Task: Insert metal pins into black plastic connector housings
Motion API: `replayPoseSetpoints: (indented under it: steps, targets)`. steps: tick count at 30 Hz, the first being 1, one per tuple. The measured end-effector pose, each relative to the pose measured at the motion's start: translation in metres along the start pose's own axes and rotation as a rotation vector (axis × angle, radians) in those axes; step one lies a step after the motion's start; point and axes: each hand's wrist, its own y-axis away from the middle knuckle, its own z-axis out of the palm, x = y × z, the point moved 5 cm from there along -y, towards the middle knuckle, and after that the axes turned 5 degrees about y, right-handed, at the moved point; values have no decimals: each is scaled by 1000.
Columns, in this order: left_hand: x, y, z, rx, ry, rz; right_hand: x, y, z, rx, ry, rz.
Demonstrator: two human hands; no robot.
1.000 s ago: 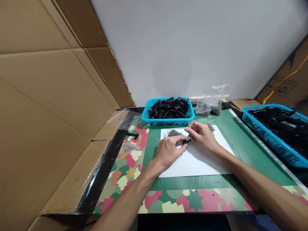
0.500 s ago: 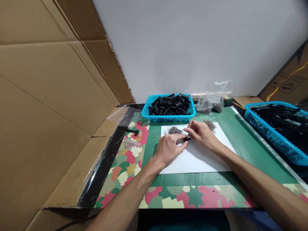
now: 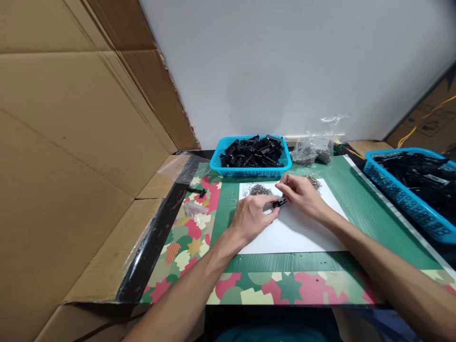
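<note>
Thumb and fingers of my left hand (image 3: 251, 216) are closed on a small black part (image 3: 280, 203) above the white sheet (image 3: 295, 237). My right hand (image 3: 301, 194), just right of it, pinches a thin metallic tool (image 3: 287, 182) upright, its lower end near the black part. Behind my left hand lies a pile of small metal pieces (image 3: 260, 190). A second metal pile (image 3: 313, 183) sits behind my right hand, partly covered by it. Whether the tool's tip touches the black part is too small to tell.
A blue basket of black parts (image 3: 251, 172) stands at the back, with clear plastic bags (image 3: 311, 149) beside it. Another blue basket (image 3: 409, 190) is at the right. On the patterned left border lie a black piece (image 3: 197, 192) and a small plastic bag (image 3: 195, 209). Cardboard (image 3: 71, 142) walls the left.
The black part shows more between my hands. My right hand and the tool have shifted slightly right and up from it. The whole view has moved a little.
</note>
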Motion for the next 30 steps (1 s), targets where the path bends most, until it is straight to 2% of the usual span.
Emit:
replayPoseSetpoints:
  steps: [15, 23, 30]
  targets:
    - [1, -2, -1, -24, -20, -52, -3, 3, 5, -34, 161, -84]
    - [-1, -2, -1, -39, 3, -79, -2, 9, 8, -36, 177, -203]
    - [0, -2, -1, -35, 32, -49, -4, 9, 4, -4, 145, -146]
